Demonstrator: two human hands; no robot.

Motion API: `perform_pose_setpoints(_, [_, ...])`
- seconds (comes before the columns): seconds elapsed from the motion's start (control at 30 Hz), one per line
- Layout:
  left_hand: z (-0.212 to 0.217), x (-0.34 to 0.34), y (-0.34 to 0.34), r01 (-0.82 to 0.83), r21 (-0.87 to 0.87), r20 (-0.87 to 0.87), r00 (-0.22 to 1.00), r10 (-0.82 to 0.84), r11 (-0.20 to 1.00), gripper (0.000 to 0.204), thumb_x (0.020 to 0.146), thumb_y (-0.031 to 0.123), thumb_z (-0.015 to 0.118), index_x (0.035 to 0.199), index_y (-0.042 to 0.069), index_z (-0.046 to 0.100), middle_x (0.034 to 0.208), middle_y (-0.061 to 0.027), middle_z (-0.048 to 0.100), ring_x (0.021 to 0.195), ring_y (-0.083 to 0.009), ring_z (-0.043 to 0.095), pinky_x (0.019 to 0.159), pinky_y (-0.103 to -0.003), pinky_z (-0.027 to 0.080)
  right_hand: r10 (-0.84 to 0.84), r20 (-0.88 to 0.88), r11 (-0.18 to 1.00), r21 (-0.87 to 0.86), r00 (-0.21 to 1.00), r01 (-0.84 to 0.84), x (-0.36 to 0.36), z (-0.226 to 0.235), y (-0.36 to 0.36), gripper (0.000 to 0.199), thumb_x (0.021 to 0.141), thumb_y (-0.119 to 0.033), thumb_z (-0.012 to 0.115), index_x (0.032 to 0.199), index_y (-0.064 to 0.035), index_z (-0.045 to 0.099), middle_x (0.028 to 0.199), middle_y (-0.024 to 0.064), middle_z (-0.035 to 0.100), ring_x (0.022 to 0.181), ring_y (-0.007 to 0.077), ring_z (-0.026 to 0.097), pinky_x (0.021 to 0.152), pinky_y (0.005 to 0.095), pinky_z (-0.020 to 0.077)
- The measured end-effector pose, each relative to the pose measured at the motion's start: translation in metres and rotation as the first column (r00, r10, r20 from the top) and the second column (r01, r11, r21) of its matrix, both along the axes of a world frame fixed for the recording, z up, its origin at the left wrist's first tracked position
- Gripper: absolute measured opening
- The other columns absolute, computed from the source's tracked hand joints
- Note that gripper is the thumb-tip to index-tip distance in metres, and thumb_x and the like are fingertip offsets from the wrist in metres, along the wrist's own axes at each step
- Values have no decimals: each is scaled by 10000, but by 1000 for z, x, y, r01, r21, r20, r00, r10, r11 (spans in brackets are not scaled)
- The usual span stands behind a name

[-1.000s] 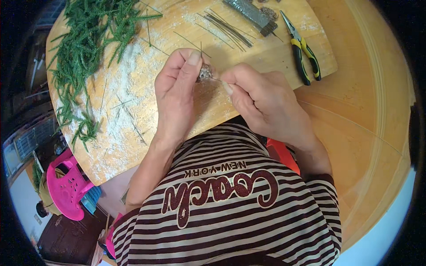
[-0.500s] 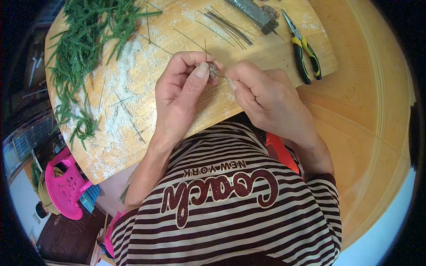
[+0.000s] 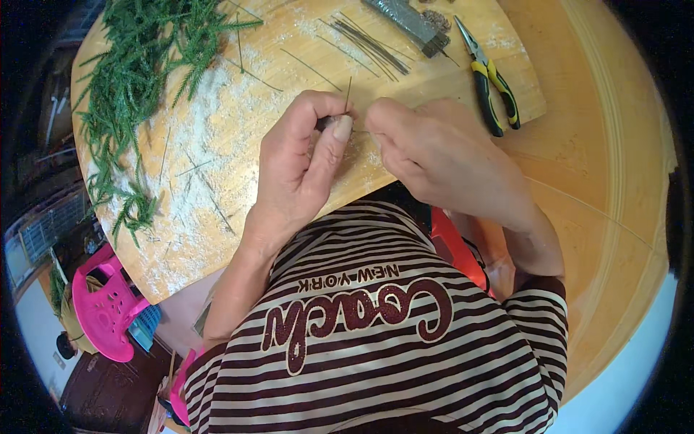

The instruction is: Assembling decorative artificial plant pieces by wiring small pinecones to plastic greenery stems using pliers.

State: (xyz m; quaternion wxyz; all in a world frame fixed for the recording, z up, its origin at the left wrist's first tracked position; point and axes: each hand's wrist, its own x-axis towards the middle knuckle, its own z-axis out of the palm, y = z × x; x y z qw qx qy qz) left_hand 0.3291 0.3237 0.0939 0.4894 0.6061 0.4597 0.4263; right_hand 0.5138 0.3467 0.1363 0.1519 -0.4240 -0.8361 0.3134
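The wooden board (image 3: 217, 145) lies as before; both hands have drifted a little toward twelve o'clock, closer together. Left hand (image 3: 303, 163) pinches a small dark piece (image 3: 327, 121) with a thin wire (image 3: 348, 92) now upright; right hand (image 3: 441, 155) fingertips meet it at three o'clock, so the wiring seems under way

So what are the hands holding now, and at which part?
The left hand pinches a small dark piece near a thin wire that sticks up. The right hand meets it there; its grip is hidden.
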Motion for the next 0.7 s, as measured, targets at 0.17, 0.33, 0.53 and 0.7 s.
perform_pose_setpoints(0.17, [3, -5, 0, 68, 166, -235, 972, -27, 984, 102, 900, 73, 581, 987, 26, 556, 811, -47, 553, 641, -66, 506, 554, -216, 416, 32, -16, 999, 7, 999, -32, 2, -3, 6, 86, 817, -71, 527, 832, -28, 455, 617, 186, 501, 589, 393, 525, 512, 462, 371])
perform_pose_setpoints(0.33, [5, -7, 1, 108, 240, -325, 945, -25, 965, 116, 896, 73, 592, 994, 16, 564, 813, -36, 568, 665, -69, 527, 574, -215, 426, 74, -29, 997, -5, 997, -75, 2, 2, 10, 87, 817, -78, 537, 817, -25, 468, 618, 178, 488, 573, 371, 508, 509, 442, 371])
perform_pose_setpoints(0.53, [12, -13, -5, 84, -235, 359, 933, 6, 968, 182, 893, 65, 598, 1051, -22, 578, 894, -51, 620, 770, -97, 577, 687, -211, 456, -119, -426, 838, -528, 897, -140, 16, 21, 21, 110, 890, -122, 561, 885, -17, 593, 627, 35, 556, 543, 130, 544, 489, 298, 401])
perform_pose_setpoints(0.7, [14, -10, -5, 215, -289, 578, 816, -9, 933, 206, 893, 69, 596, 1070, -36, 582, 937, -82, 642, 835, -111, 591, 747, -219, 467, -294, -652, 806, -563, 699, -185, -6, -15, 14, 155, 911, -122, 577, 964, 13, 630, 727, -6, 598, 622, 34, 536, 534, 210, 419])
